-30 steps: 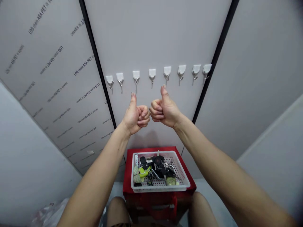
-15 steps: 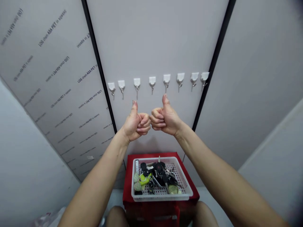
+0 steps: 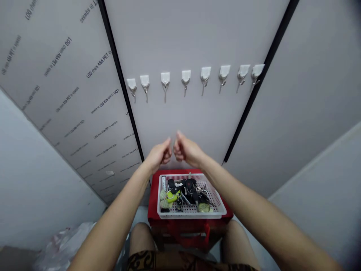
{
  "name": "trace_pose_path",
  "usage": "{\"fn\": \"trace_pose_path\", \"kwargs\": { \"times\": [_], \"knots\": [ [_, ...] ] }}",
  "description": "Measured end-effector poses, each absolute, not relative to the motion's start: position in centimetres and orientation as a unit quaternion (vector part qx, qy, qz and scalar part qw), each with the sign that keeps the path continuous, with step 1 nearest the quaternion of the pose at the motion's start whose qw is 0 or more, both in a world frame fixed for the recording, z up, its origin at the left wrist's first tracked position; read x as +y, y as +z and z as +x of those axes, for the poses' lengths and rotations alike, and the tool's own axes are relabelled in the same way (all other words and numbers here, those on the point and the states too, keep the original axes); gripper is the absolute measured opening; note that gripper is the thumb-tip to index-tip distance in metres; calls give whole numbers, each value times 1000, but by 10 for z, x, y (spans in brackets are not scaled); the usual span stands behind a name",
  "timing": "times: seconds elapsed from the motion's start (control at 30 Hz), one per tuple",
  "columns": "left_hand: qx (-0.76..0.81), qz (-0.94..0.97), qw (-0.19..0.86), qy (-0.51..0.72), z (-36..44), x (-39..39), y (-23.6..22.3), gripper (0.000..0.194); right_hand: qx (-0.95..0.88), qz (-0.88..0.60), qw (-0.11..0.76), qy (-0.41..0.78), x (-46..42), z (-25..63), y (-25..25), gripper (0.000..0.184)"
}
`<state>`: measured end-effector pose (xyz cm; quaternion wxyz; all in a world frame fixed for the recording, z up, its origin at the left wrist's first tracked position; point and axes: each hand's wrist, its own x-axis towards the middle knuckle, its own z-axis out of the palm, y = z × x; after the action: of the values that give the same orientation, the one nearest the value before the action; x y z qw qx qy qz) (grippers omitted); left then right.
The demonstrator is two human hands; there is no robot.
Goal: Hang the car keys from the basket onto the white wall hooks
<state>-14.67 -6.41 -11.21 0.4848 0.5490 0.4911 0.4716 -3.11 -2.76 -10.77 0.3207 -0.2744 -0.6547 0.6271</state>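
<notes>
My left hand (image 3: 161, 153) and my right hand (image 3: 186, 149) hover close together in front of the white panel, a narrow gap between them. Both have curled fingers with the thumbs lying near the fists, slightly blurred, and nothing shows in either. Just below them is a white plastic basket (image 3: 191, 216) holding a pile of keys (image 3: 189, 185). Among the keys lie a yellow-green fob (image 3: 172, 196), pale green checked balls (image 3: 164, 204) and a round gold-coloured piece (image 3: 204, 207).
A row of white adhesive hooks (image 3: 186, 76) runs across the panel above my hands. The basket rests on a red-covered stand (image 3: 153, 210) between my knees. Dark strips (image 3: 124, 82) edge the panel. A clear plastic bag (image 3: 64, 244) lies at lower left.
Both hands have come down from the hooks toward the basket. Their raised thumbs have folded in toward the fists. The view has tilted downward, showing more of my lap.
</notes>
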Motion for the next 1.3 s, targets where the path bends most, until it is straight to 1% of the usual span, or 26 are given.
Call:
{"fn": "trace_pose_path", "kwargs": {
  "times": [0.03, 0.1, 0.13, 0.17, 0.23, 0.3, 0.33, 0.43, 0.5, 0.57, 0.63, 0.77, 0.83, 0.9, 1.0, 1.07, 1.13, 1.2, 1.3],
  "knots": [
    [561, 568, 415, 436, -150, -68, -132, 37, -691, -316, 295, 579, -29, -33, -129, 46],
    [672, 618, 261, 314, -154, -80, -173, 24, -789, -368, 213, 444, -36, -32, -171, 37],
    [695, 639, 207, 256, -155, -88, -191, 18, -827, -375, 190, 374, -40, -31, -191, 31],
    [702, 663, 159, 205, -155, -96, -206, 16, -862, -367, 167, 307, -44, -29, -207, 26],
    [697, 701, 73, 130, -151, -111, -225, 19, -909, -344, 138, 191, -51, -24, -229, 26],
    [690, 719, 26, 79, -146, -120, -232, 21, -931, -328, 103, 119, -55, -20, -238, 30],
    [689, 722, 18, 61, -143, -122, -232, 21, -935, -328, 84, 102, -56, -18, -238, 29],
    [678, 734, 17, 45, -137, -120, -228, 24, -934, -341, 53, 87, -55, -14, -234, 24],
    [668, 742, 18, 50, -135, -116, -228, 29, -930, -351, 62, 92, -54, -12, -232, 22],
    [666, 743, 29, 62, -135, -112, -230, 31, -925, -354, 86, 108, -53, -9, -232, 20],
    [669, 736, 49, 93, -136, -110, -234, 27, -914, -362, 127, 133, -52, -6, -233, 17],
    [648, 728, 102, 199, -138, -106, -230, 18, -874, -356, 210, 254, -50, 0, -228, 15],
    [620, 724, 162, 256, -139, -103, -223, 19, -844, -339, 245, 336, -49, 2, -219, 17],
    [582, 706, 247, 320, -139, -100, -213, 19, -806, -317, 270, 420, -47, 2, -207, 19],
    [524, 635, 385, 418, -139, -95, -197, 17, -759, -285, 272, 518, -43, 5, -189, 21],
    [492, 564, 462, 476, -140, -93, -187, 19, -747, -285, 268, 537, -39, 10, -179, 22],
    [470, 503, 511, 515, -141, -92, -180, 23, -748, -300, 265, 529, -35, 14, -170, 20],
    [456, 481, 532, 527, -141, -92, -175, 25, -752, -316, 268, 512, -33, 17, -159, 20],
    [448, 520, 533, 495, -139, -94, -170, 30, -787, -315, 241, 472, -32, 14, -139, 20]
  ]
}}
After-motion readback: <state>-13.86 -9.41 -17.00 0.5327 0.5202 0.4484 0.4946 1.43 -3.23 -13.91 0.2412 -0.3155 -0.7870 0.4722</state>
